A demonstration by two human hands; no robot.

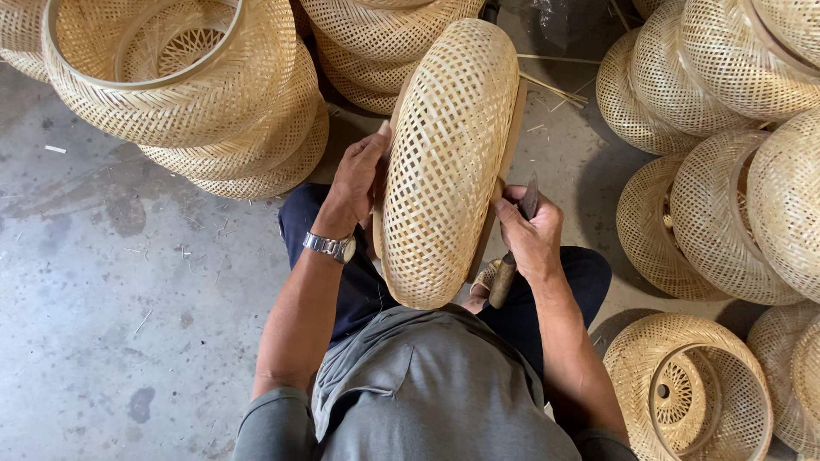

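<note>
A round woven bamboo basket (447, 154) stands on its edge on my lap, its pale open weave facing up. My left hand (357, 181) presses flat against the basket's left side, a metal watch on that wrist. My right hand (530, 232) is closed around a knife (515, 248) with a wooden handle; its dark blade points up along the basket's wooden rim (511, 141) on the right side.
Stacks of similar woven baskets (205, 94) stand at the upper left and several more baskets (735, 196) crowd the right side. One basket (688, 388) lies by my right elbow. Bamboo slivers (551, 85) lie on the grey concrete floor (111, 282).
</note>
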